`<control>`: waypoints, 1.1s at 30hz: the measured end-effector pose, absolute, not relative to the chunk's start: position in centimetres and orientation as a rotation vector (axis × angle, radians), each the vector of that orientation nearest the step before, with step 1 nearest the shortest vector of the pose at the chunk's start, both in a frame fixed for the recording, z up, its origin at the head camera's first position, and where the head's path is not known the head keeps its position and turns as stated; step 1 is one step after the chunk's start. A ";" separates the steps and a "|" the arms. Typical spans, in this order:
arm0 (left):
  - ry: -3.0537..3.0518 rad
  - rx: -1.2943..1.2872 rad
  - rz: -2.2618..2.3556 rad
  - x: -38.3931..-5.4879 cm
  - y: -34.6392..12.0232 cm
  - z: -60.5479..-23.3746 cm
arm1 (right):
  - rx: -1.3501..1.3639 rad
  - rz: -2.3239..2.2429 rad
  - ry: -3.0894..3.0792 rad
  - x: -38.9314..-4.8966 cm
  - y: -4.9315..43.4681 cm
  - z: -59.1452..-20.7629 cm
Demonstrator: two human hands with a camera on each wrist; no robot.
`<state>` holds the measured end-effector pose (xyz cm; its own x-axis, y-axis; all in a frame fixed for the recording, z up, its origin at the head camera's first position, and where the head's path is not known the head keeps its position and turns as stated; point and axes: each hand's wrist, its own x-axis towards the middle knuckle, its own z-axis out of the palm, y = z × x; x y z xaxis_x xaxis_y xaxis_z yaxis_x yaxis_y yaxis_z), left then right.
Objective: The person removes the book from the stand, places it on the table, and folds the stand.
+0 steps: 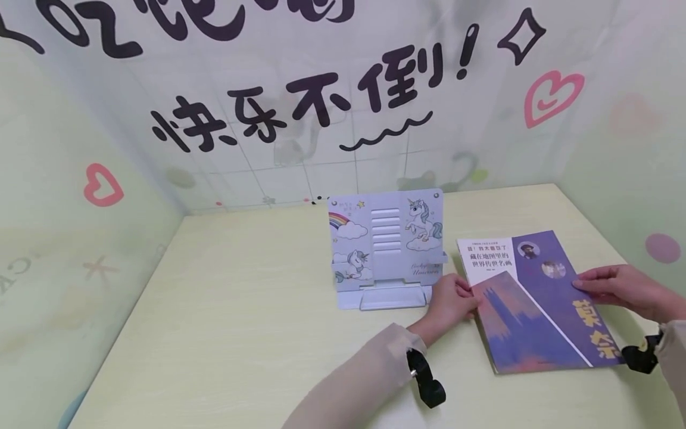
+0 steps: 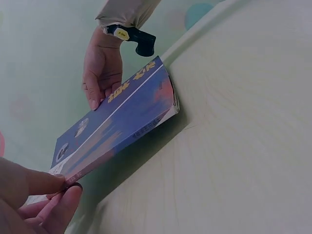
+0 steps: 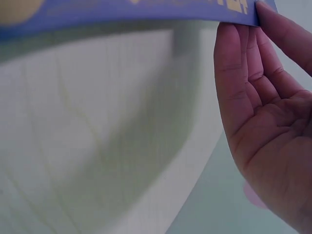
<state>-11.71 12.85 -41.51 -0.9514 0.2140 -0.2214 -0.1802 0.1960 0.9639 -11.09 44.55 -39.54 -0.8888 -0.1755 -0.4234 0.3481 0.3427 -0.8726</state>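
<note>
A blue-purple book (image 1: 536, 310) with a painted cover and yellow characters is held between both hands on the right side of the table. My left hand (image 1: 452, 301) pinches its left edge, thumb on top and fingers below, as the left wrist view (image 2: 46, 192) also shows. On the opposite edge, my right hand (image 1: 627, 289) pinches the book with the thumb over the cover and fingers underneath. In the right wrist view a shadow lies under the book's raised edge (image 3: 146, 22). Just left of my left hand stands a white unicorn-print book stand (image 1: 386, 238).
The stand has a clear front ledge (image 1: 392, 298) resting on the pale wooden table (image 1: 241, 310). Behind the table hangs a printed cloth (image 1: 321, 137) with large black characters, and patterned side walls flank it. Each wrist wears a black strap-mounted device (image 1: 427, 381).
</note>
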 end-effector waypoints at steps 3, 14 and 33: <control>2.214 0.018 1.755 -11.7 12.9 -41.6 | 0.162 -1.510 2.181 -11.0 44.4 -39.7; 2.137 -0.088 1.721 -11.5 13.0 -42.0 | 0.217 -1.353 2.225 -10.8 44.6 -40.7; 2.126 -0.019 1.655 -11.5 12.2 -42.2 | 0.376 -1.275 2.235 -10.6 44.3 -40.1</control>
<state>-11.45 12.17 -42.16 -0.9016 0.2552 -0.3493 -0.2760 0.2825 0.9187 -10.57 44.27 -40.11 -0.8180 -0.0219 -0.5747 0.4836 0.5147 -0.7080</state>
